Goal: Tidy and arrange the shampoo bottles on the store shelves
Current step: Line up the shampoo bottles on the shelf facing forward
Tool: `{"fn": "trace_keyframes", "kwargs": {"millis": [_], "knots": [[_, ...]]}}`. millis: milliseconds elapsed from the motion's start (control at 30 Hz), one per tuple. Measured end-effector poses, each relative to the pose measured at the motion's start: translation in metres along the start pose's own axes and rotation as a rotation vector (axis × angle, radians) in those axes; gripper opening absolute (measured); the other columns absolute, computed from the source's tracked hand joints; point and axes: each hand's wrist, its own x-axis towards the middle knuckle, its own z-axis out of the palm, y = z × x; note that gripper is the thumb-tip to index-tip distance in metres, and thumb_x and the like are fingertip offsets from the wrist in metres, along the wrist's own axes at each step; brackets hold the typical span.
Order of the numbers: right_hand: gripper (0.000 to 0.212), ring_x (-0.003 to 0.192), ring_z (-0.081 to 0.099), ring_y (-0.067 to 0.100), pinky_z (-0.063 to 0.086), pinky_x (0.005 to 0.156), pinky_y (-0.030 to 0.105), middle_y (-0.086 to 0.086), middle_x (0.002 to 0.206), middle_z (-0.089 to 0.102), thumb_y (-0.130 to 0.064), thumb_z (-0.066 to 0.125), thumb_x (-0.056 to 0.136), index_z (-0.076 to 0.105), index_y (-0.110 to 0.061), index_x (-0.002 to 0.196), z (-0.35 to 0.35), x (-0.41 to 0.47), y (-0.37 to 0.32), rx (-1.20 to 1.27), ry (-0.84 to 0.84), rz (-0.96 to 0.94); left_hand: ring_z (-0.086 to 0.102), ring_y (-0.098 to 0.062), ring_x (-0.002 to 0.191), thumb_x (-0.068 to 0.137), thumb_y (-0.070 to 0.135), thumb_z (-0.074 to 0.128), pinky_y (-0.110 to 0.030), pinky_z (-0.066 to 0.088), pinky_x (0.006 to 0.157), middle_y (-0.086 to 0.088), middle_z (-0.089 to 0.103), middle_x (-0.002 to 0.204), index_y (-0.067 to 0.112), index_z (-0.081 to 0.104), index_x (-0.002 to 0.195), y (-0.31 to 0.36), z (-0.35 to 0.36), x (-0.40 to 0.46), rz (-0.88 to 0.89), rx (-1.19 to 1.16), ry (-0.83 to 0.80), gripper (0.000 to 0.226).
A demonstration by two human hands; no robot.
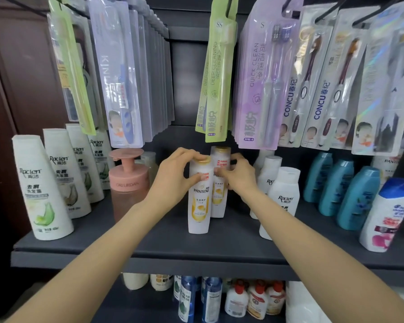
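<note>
Stood before dark grey shelf (131, 248); dark back panel (187, 73) behind it. Brown wooden cabinet (16, 73) on my left. Packaged toothbrushes (264, 85) hung overhead. Soft, even light.

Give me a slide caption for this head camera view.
Left hand grips front Pantene bottle; right hand holds the Pantene bottle behind on the dark shelf.

A shop: stocked shelf (149, 248), hanging packaged toothbrushes (261, 85).
</note>
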Motion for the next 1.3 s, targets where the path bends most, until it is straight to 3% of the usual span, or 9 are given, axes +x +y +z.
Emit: {"fn": "trace_keyframes", "kwargs": {"millis": [67, 233, 300, 433, 500, 867, 1100, 1300], "knots": [[0.043, 0.096, 0.064, 0.022, 0.056, 0.084, 0.044, 0.009, 0.108, 0.065, -0.019, 0.075, 0.079, 0.053, -0.01, 0.115, -0.001, 0.001, 0.003, -0.005, -0.072, 0.013, 0.05, -0.002, 0.1, 0.076, 0.012, 0.074, -0.001, 0.032, 0.085, 0.006, 0.055, 0.112, 0.021, 0.063, 0.113, -0.001, 0.001, 0.0, -0.006, 0.002, 0.001, 0.039], [0.043, 0.09, 0.057, 0.013, 0.048, 0.07, 0.023, -0.001, 0.101, 0.058, -0.022, 0.073, 0.081, 0.051, -0.009, 0.116, -0.003, 0.001, 0.004, -0.008, -0.115, -0.03, 0.052, -0.004, 0.101, 0.077, 0.012, 0.073, -0.003, 0.034, 0.085, 0.006, 0.056, 0.113, 0.022, 0.063, 0.113, -0.001, 0.001, 0.0, -0.011, -0.003, -0.004, 0.04], [0.042, 0.09, 0.059, 0.014, 0.049, 0.068, 0.02, -0.001, 0.099, 0.059, -0.02, 0.073, 0.081, 0.05, -0.008, 0.113, -0.001, 0.0, 0.006, 0.016, -0.125, -0.04, 0.053, -0.005, 0.101, 0.077, 0.012, 0.074, -0.003, 0.036, 0.084, 0.005, 0.056, 0.113, 0.022, 0.063, 0.113, -0.001, 0.001, 0.0, -0.012, -0.004, -0.007, 0.039], [0.038, 0.098, 0.064, 0.023, 0.055, 0.085, 0.043, 0.003, 0.103, 0.062, -0.015, 0.074, 0.079, 0.05, -0.009, 0.109, 0.001, 0.005, 0.014, 0.085, -0.097, -0.039, 0.053, -0.005, 0.099, 0.076, 0.012, 0.074, 0.0, 0.036, 0.082, 0.005, 0.056, 0.112, 0.022, 0.063, 0.112, 0.0, 0.001, 0.0, -0.014, -0.003, -0.005, 0.039], [0.038, 0.1, 0.064, 0.026, 0.054, 0.087, 0.048, 0.008, 0.109, 0.063, -0.012, 0.074, 0.079, 0.05, -0.01, 0.109, 0.002, 0.01, 0.018, 0.108, -0.078, -0.038, 0.053, -0.005, 0.099, 0.077, 0.012, 0.074, 0.0, 0.036, 0.082, 0.006, 0.056, 0.112, 0.022, 0.063, 0.112, 0.0, 0.0, -0.001, -0.02, -0.003, -0.003, 0.038], [0.029, 0.108, 0.061, 0.025, 0.051, 0.093, 0.049, 0.009, 0.119, 0.061, -0.012, 0.063, 0.086, 0.047, -0.015, 0.11, 0.024, 0.032, 0.023, 0.215, -0.177, -0.071, 0.052, -0.003, 0.098, 0.077, 0.012, 0.073, -0.001, 0.036, 0.083, 0.007, 0.056, 0.112, 0.023, 0.063, 0.113, 0.001, 0.0, -0.002, -0.023, -0.024, -0.001, 0.038], [0.042, 0.115, 0.057, 0.026, 0.049, 0.097, 0.05, 0.009, 0.128, 0.056, -0.012, 0.062, 0.088, 0.044, -0.014, 0.126, 0.027, 0.046, 0.024, 0.272, -0.299, -0.02, 0.053, -0.003, 0.099, 0.077, 0.012, 0.073, -0.001, 0.036, 0.083, 0.007, 0.056, 0.112, 0.024, 0.063, 0.113, 0.002, 0.0, -0.002, -0.018, 0.002, 0.006, 0.039], [0.043, 0.119, 0.054, 0.025, 0.046, 0.101, 0.047, 0.01, 0.13, 0.055, -0.012, 0.062, 0.089, 0.042, -0.013, 0.127, 0.023, 0.049, 0.025, 0.296, -0.368, 0.011, 0.053, -0.003, 0.1, 0.078, 0.013, 0.072, -0.003, 0.037, 0.084, 0.008, 0.056, 0.114, 0.023, 0.062, 0.114, 0.004, 0.001, -0.002, -0.025, 0.023, 0.003, 0.039]]}}
